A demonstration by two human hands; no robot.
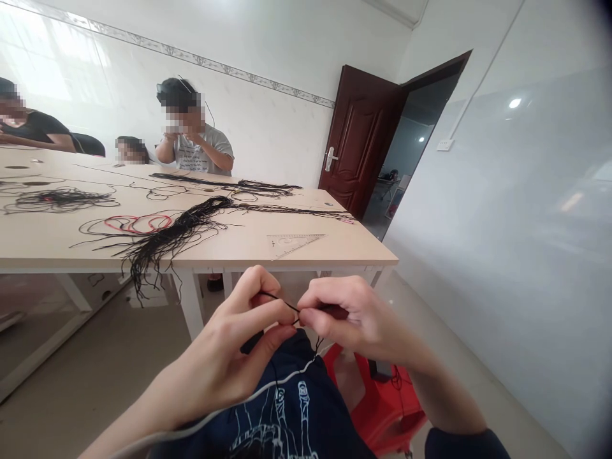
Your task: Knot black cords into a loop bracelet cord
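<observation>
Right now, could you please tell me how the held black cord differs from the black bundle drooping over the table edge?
The held cord runs between the left hand and the right hand, while the bundle lies on the table, some ends hanging over its edge. The held cord shows as a thin line, while the bundle is a thick, tangled mass of many strands. Both are black.

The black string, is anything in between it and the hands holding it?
No, nothing that I can see. The left hand and right hand both hold the black string directly. The clear triangle ruler lies on the table beyond them, not in between.
</observation>
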